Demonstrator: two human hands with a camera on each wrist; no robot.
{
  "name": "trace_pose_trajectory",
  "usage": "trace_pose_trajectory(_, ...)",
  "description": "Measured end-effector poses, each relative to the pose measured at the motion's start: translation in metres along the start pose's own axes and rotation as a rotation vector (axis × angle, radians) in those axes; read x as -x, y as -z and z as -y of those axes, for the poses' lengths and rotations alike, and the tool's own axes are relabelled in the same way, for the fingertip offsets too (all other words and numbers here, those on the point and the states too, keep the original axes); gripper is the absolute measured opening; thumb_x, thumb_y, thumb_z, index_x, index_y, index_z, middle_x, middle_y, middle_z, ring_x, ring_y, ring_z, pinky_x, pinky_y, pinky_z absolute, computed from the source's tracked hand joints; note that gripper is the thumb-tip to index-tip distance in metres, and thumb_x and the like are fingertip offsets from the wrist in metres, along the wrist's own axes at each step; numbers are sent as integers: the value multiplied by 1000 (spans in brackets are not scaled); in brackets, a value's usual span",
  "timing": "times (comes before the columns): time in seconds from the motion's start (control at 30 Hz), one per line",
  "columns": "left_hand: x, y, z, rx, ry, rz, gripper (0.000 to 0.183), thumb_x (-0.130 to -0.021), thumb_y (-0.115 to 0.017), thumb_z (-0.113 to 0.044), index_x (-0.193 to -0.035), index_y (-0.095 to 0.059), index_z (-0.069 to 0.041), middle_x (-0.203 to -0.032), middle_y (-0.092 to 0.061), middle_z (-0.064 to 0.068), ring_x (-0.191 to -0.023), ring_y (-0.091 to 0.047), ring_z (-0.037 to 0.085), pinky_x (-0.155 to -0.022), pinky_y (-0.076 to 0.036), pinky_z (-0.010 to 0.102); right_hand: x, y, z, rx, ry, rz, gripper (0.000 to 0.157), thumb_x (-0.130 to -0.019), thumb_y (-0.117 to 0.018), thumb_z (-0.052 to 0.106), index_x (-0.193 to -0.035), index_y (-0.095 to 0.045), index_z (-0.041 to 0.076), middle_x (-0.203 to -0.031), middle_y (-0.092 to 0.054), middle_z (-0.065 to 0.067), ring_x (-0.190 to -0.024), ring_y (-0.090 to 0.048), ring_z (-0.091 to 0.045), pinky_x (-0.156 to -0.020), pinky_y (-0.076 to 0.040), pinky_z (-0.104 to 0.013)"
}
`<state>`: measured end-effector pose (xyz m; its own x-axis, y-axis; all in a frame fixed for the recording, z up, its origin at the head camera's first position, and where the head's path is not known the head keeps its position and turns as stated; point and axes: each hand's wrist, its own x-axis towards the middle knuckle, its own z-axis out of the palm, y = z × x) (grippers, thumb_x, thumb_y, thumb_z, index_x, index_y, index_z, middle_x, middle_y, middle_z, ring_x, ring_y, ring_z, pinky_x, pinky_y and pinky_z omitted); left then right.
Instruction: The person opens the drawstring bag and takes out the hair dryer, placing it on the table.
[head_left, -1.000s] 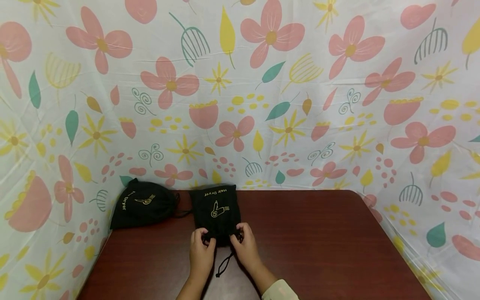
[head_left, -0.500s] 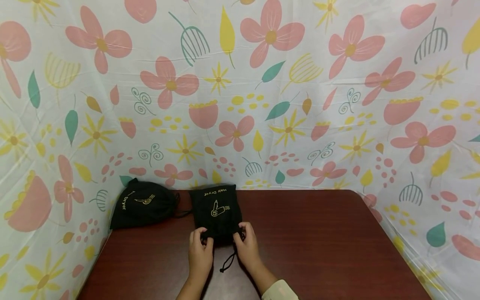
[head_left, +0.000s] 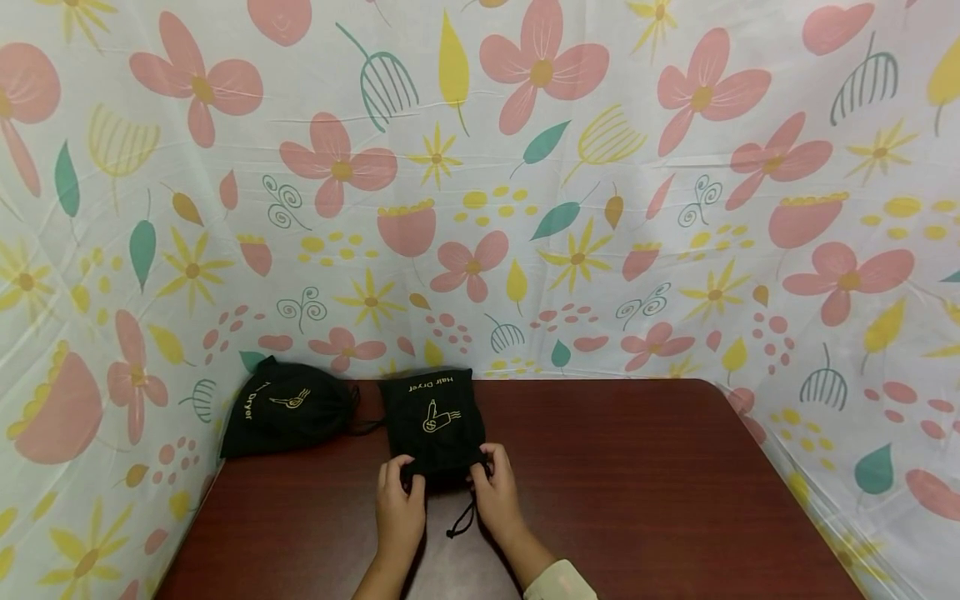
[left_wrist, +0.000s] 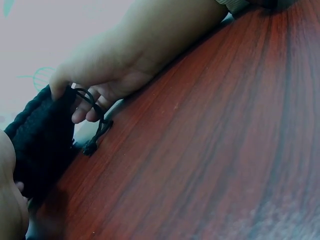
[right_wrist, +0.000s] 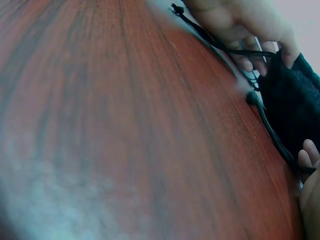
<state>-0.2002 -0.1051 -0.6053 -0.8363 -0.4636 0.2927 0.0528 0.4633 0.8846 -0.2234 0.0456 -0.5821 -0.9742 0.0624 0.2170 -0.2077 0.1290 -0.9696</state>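
A black drawstring pouch (head_left: 433, 417) printed "Hair Dryer" in gold lies on the table, its gathered mouth toward the person. My left hand (head_left: 400, 504) pinches the left side of that mouth between thumb and fingers. On the opposite side, my right hand (head_left: 497, 496) pinches the mouth's right edge. Below the right hand a black drawstring (head_left: 463, 521) hangs in a loop. Both wrist views show the mouth spread between the hands; in the left wrist view the dark opening (left_wrist: 42, 135) faces the camera. What the pouch contains is hidden.
A second black drawstring pouch (head_left: 288, 408), also with gold print, lies to the left, its cord reaching toward the first. Both rest on a reddish-brown wooden table (head_left: 637, 483). Flower-patterned cloth (head_left: 480, 167) hangs behind and along both sides.
The right hand has shifted slightly to the right and the left hand slightly left, so the mouth is stretched a little wider. The hanging drawstring loop has swung right and up.
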Motion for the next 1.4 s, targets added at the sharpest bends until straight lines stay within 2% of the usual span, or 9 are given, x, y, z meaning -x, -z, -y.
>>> trace_pose_trajectory(0.1, 0, 0, -1, 13, 4, -4, 26, -89, -63, -2, -113, -65, -12, -109, -61, 5, -89, -54, 15, -75, -45, 27, 1, 1, 3, -14, 9, 0, 17, -96, -54, -6, -112, -56, -2, -104, -58, -15, -78, -65, -47, -61, -58, -34)
trace_pose_trajectory(0.2, 0, 0, -1, 17, 13, -7, 26, -89, -62, -2, -113, -65, -12, -109, -61, 4, -87, -53, 14, -74, -45, 25, 1, 1, 3, -17, 6, 1, 16, -97, -54, -5, -113, -55, -3, -106, -58, -17, -79, -64, -49, -62, -58, -37)
trace_pose_trajectory(0.5, 0, 3, -3, 12, 45, 11, 25, -93, -58, -4, -116, -64, -14, -115, -60, 5, -88, -52, 14, -75, -46, 26, 1, 3, 7, -15, -21, -6, 17, -99, -51, -5, -115, -55, -2, -103, -59, -18, -71, -64, -33, -61, -53, -25)
trace_pose_trajectory(0.6, 0, 5, -3, 20, 29, 15, 25, -95, -54, -2, -116, -63, -13, -116, -57, 6, -83, -49, 14, -70, -44, 26, 0, 2, 1, -10, -9, -21, 18, -99, -49, -6, -116, -55, -1, -103, -59, -18, -67, -61, -33, -60, -52, -25)
trace_pose_trajectory(0.77, 0, 5, -1, 27, -5, -17, 27, -95, -50, 2, -113, -65, -14, -115, -56, 6, -81, -49, 14, -67, -42, 26, 0, 2, 3, 6, -7, -31, 22, -99, -46, -7, -116, -56, 0, -102, -58, -18, -70, -58, -48, -62, -53, -27)
trace_pose_trajectory(1.0, 0, 3, 2, 11, -40, -45, 28, -91, -56, 4, -111, -66, -13, -112, -56, 7, -81, -50, 13, -68, -43, 25, 2, 4, 6, 7, -22, -16, 22, -100, -46, -5, -119, -56, 1, -108, -56, -16, -73, -58, -46, -64, -51, -24)
trace_pose_trajectory(1.13, 0, 3, 2, 7, -46, -54, 29, -87, -61, 4, -110, -66, -14, -113, -57, 6, -88, -56, 16, -74, -47, 27, 2, 2, 4, 38, 3, -49, 23, -96, -52, -7, -116, -58, 1, -110, -58, -11, -87, -62, -33, -77, -50, -23)
trace_pose_trajectory(1.27, -1, 3, 1, 4, -45, -54, 33, -82, -65, 4, -109, -66, -13, -113, -57, 5, -95, -59, 20, -77, -48, 31, -1, -2, -8, 94, 52, -104, 25, -89, -59, -11, -111, -59, 1, -111, -59, -8, -103, -56, -16, -91, -45, -25)
trace_pose_trajectory(1.4, -2, 3, 3, -9, -60, -64, 35, -77, -68, 7, -107, -67, -12, -111, -58, 6, -101, -61, 21, -82, -48, 37, -6, -5, -28, 120, 80, -124, 30, -85, -62, -12, -110, -59, 4, -110, -58, -6, -103, -54, -14, -92, -46, -27)
